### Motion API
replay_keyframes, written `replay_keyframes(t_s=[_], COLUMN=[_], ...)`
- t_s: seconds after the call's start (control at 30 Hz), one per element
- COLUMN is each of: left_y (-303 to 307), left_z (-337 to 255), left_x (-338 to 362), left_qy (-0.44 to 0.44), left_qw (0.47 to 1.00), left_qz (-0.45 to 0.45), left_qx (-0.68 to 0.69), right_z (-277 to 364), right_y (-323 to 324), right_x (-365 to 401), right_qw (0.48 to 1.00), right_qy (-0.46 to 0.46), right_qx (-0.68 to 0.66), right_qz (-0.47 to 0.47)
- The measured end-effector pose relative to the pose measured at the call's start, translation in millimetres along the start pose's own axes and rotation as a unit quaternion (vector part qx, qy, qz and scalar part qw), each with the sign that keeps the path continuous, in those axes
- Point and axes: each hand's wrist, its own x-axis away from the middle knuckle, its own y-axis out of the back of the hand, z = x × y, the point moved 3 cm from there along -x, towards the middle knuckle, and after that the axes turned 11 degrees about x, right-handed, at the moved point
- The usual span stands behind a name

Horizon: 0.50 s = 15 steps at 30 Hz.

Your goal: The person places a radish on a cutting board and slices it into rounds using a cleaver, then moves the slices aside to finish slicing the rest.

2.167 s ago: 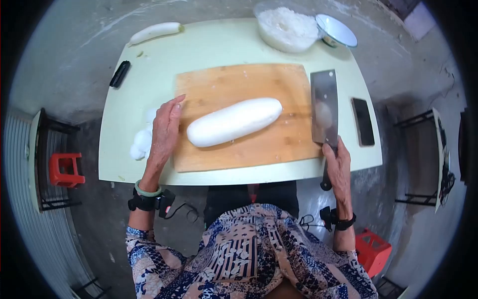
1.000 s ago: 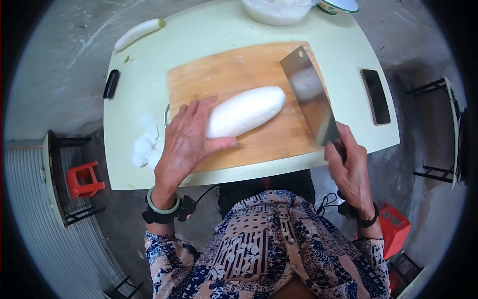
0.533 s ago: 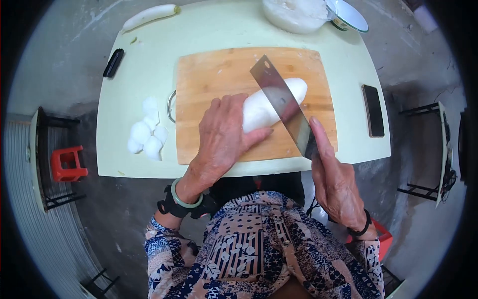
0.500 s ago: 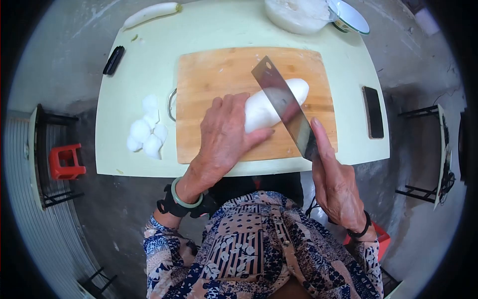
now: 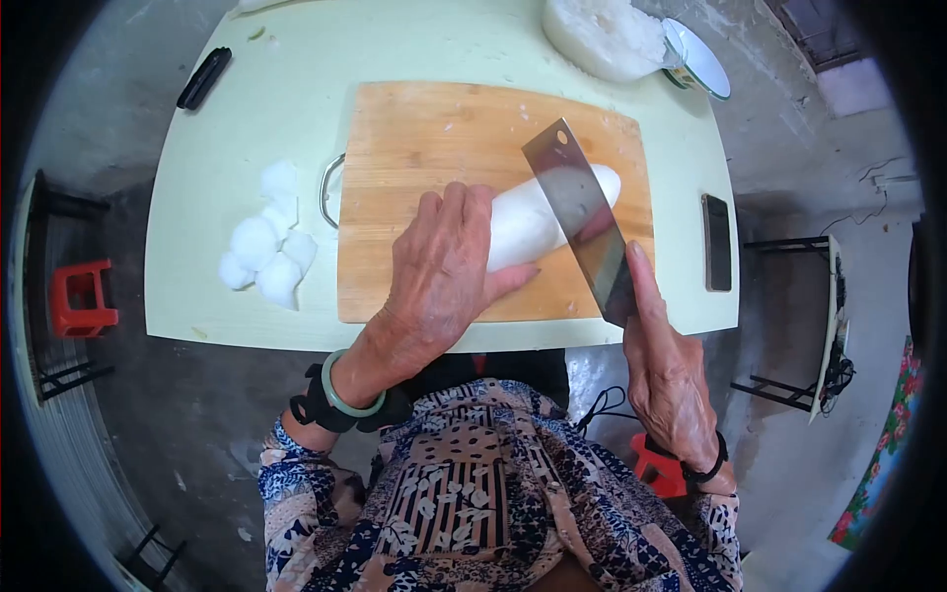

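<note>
A peeled white radish (image 5: 521, 225) lies slantwise on the wooden cutting board (image 5: 414, 128), its rounded end toward the upper right. My left hand (image 5: 439, 261) grips its near left end, thumb along the lower side and fingers over the top. In my right hand (image 5: 671, 380) is a cleaver (image 5: 582, 212), held by its handle with the index finger stretched along the blade. The wide blade crosses over the radish near its far end, the tip pointing up and left. Several white radish pieces (image 5: 256, 245) lie on the table left of the board.
A large bowl (image 5: 602, 39) heaped with white shreds stands at the back right, beside a green-rimmed white bowl (image 5: 700, 59). A phone (image 5: 717, 242) lies near the right edge, a black object (image 5: 204, 79) at the back left. Red stools (image 5: 84, 298) stand on the floor.
The view has shifted, so the table appears further left and the long radish at the back is mostly cut off. The cleaver has moved slightly toward the radish's far end; my left hand keeps its grip.
</note>
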Motion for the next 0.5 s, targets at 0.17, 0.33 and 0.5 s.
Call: replay_keyframes(t_s=[0.17,0.33,0.5], left_y=[0,22,39], left_z=[1,4,1], left_x=[-3,2,9], left_qy=[-0.015,-0.041,-0.049], left_qw=[1.000,0.999,0.998], left_qz=[0.000,0.003,0.044], left_qx=[0.004,0.029,0.003], right_z=[-4,-23,-43], right_y=[2,11,3], right_x=[-2,9,11], right_qw=[0.994,0.988,0.988], right_qy=[0.059,-0.093,-0.093], right_qx=[0.073,0.017,-0.002], right_qz=[-0.063,-0.120,-0.126])
